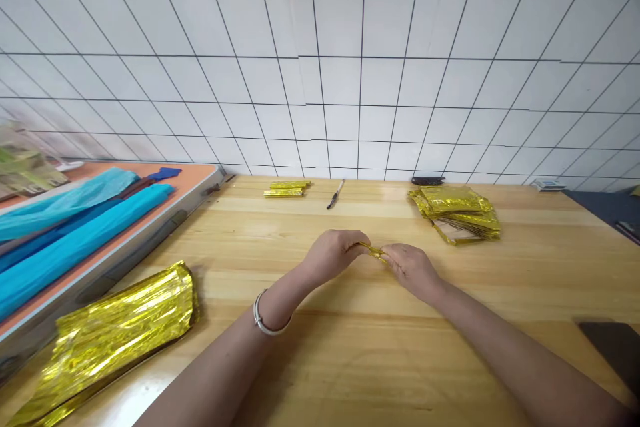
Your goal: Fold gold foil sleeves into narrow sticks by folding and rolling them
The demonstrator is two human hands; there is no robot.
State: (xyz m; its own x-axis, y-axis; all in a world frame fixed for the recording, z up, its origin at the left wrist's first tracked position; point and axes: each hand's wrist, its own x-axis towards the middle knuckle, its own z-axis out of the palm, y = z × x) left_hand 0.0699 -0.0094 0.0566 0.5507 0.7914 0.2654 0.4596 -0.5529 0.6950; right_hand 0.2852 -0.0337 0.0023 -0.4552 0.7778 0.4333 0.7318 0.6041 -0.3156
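My left hand [333, 257] and my right hand [413, 270] meet near the middle of the wooden table. Between them they pinch a narrow strip of shiny gold foil paper [374, 250], which looks folded or twisted. Fingers cover both of its ends, so only a short middle piece shows. A stack of gold foil paper sheets [457, 207] with brown undersides lies beyond my right hand. Farther back, to the left, are a few slim rolled or folded gold foil strips [286, 189].
Left front lies a large crinkled gold foil sheet [125, 333]. Behind it, blue paper rolls [90, 240] rest on an orange-topped case [195, 177]. A pen [336, 195] and a small black object [428, 181] sit near the tiled wall. Dark flat items [613, 347] lie at right.
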